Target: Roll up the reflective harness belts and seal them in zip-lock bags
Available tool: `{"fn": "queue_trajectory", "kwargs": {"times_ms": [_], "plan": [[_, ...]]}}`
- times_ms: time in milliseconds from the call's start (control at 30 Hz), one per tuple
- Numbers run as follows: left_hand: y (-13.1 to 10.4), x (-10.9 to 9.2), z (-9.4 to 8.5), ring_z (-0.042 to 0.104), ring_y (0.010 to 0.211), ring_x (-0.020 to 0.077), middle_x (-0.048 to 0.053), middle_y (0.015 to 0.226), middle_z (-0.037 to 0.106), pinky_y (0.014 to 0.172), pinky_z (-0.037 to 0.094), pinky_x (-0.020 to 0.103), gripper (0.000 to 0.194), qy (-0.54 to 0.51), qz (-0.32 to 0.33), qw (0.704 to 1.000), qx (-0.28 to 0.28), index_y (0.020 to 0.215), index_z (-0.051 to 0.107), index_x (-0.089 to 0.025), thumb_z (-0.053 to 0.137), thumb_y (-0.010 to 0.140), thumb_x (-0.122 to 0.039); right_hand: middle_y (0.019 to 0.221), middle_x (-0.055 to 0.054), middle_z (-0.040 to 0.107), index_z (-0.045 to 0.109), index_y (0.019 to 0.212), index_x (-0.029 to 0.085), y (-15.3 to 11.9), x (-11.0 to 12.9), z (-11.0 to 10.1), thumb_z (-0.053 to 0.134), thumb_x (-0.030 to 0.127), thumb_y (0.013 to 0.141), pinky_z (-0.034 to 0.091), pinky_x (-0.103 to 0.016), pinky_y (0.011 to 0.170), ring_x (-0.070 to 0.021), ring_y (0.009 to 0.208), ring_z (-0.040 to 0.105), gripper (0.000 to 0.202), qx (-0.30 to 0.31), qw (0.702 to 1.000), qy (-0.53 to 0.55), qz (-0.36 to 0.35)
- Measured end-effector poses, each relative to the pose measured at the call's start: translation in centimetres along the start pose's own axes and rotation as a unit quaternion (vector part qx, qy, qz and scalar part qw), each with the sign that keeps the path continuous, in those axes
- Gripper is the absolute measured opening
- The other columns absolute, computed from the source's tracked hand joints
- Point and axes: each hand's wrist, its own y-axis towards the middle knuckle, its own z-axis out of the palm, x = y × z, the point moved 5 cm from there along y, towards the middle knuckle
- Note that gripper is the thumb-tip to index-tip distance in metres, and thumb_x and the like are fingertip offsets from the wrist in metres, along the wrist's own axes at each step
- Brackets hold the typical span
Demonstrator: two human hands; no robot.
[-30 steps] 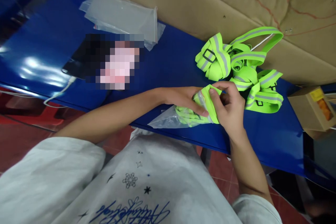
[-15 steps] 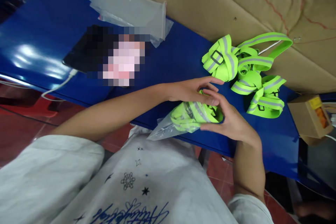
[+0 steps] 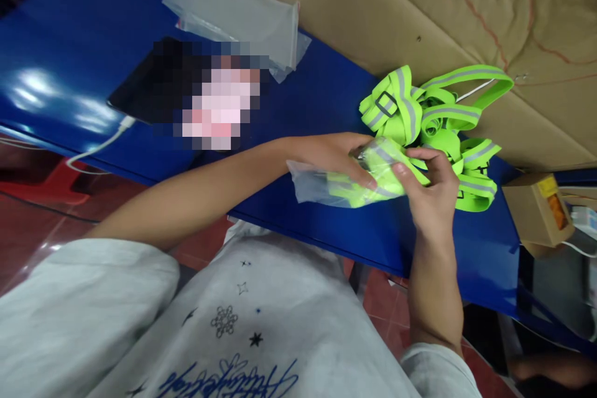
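Observation:
A clear plastic bag (image 3: 311,188) with a bundled neon-green reflective strap (image 3: 386,168) in it is held between both hands over the blue table (image 3: 373,242). My left hand (image 3: 329,154) closes round the bag from the left, its thumb lying across the front and its other fingers mostly hidden behind. On the right, my right hand (image 3: 433,189) pinches the strap end of the bundle between thumb and bent fingers. The bag's narrow, crumpled end points left. Just behind the hands lie more loosely rolled green straps (image 3: 403,102) with grey stripes and black buckles.
A stack of flat clear bags (image 3: 237,6) lies at the table's back edge. Left of centre is a dark phone (image 3: 144,84), partly pixelated, with a white cable (image 3: 100,149). A small cardboard box (image 3: 536,208) stands right. Brown sheeting (image 3: 410,0) borders the far side.
The bagged strap has moved up and right, away from my body, and tilted. My right hand has gone from loosely cupping it to pinching its right end.

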Motion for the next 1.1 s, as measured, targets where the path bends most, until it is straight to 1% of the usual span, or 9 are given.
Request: {"fn": "queue_trajectory", "kwargs": {"times_ms": [233,367,467,600,700,833,933,1000,1100], "plan": [[0.9,1.1,0.4,0.077,0.093,0.0183,0.007,0.114,0.080,0.082,0.061,0.029,0.047,-0.124,-0.006,0.992,0.000,0.117,0.078,-0.020,0.093,0.076,-0.037,0.083,-0.001,0.076,0.074,0.089,0.022,-0.7,1.3,0.0,0.082,0.042,0.093,0.059,-0.034,0.073,-0.0173,0.077,0.071,0.022,-0.071,0.995,0.006,-0.077],[1.2,1.4,0.1,0.074,0.111,0.0221,0.009,0.123,0.079,0.097,0.059,0.033,0.051,-0.130,0.013,0.991,-0.010,0.118,0.080,-0.020,0.094,0.078,-0.048,0.095,-0.003,0.080,0.076,0.101,0.025,-0.9,1.3,0.8,0.077,0.040,0.099,0.063,-0.037,0.081,-0.0210,0.089,0.077,0.015,0.007,0.996,0.036,-0.077],[1.4,1.3,-0.2,0.071,0.121,0.0221,0.008,0.127,0.077,0.106,0.055,0.033,0.056,-0.137,0.043,0.989,-0.026,0.121,0.078,-0.021,0.095,0.077,-0.050,0.123,-0.006,0.080,0.074,0.127,0.029,-1.0,1.2,0.8,0.073,0.045,0.101,0.062,-0.047,0.100,-0.0272,0.108,0.079,0.030,0.088,0.992,0.024,-0.083],[1.2,1.1,-0.2,0.071,0.118,0.0209,0.006,0.125,0.075,0.101,0.055,0.032,0.066,-0.144,0.057,0.987,-0.039,0.132,0.070,-0.025,0.098,0.075,-0.044,0.144,-0.007,0.073,0.061,0.149,0.035,-1.0,1.4,0.7,0.070,0.056,0.101,0.037,-0.065,0.128,-0.0331,0.130,0.072,0.054,0.187,0.974,-0.038,-0.121],[0.9,0.8,0.0,0.071,0.116,0.0205,0.006,0.122,0.073,0.099,0.054,0.032,0.071,-0.124,0.064,0.989,-0.043,0.137,0.064,-0.024,0.096,0.078,-0.047,0.150,-0.006,0.069,0.055,0.155,0.038,-1.0,1.4,1.0,0.070,0.055,0.101,0.013,-0.071,0.134,-0.0340,0.138,0.067,0.059,0.224,0.962,-0.070,-0.142],[0.9,0.5,0.3,0.063,0.134,0.0261,0.010,0.141,0.066,0.107,0.052,0.035,0.088,-0.007,0.072,0.996,-0.042,0.147,0.055,-0.024,0.095,0.074,-0.052,0.153,-0.005,0.067,0.058,0.153,0.036,-1.2,1.4,1.4,0.062,0.043,0.108,0.006,-0.065,0.137,-0.0298,0.141,0.065,0.046,0.179,0.964,-0.113,-0.162],[0.9,0.8,0.0,0.055,0.145,0.0299,0.013,0.152,0.058,0.117,0.046,0.041,0.106,0.126,0.048,0.986,-0.101,0.154,0.045,-0.022,0.098,0.067,-0.052,0.142,-0.004,0.074,0.069,0.141,0.034,-1.3,1.7,1.3,0.057,0.036,0.110,0.013,-0.059,0.137,-0.0267,0.139,0.067,0.033,0.098,0.967,-0.132,-0.195],[0.9,1.0,-0.3,0.057,0.140,0.0326,0.016,0.145,0.062,0.118,0.045,0.046,0.099,0.185,0.029,0.972,-0.139,0.147,0.051,-0.015,0.096,0.069,-0.055,0.136,-0.003,0.077,0.072,0.135,0.034,-1.2,2.0,1.0,0.058,0.035,0.110,0.021,-0.056,0.134,-0.0250,0.131,0.072,0.029,0.046,0.966,-0.131,-0.217],[0.9,0.8,0.2,0.065,0.127,0.0312,0.015,0.133,0.070,0.109,0.050,0.045,0.076,0.167,0.031,0.980,-0.100,0.133,0.063,-0.012,0.090,0.076,-0.054,0.131,-0.004,0.079,0.073,0.133,0.033,-0.8,1.9,0.5,0.062,0.040,0.108,0.032,-0.053,0.128,-0.0262,0.127,0.074,0.029,0.025,0.967,-0.123,-0.221]]}}
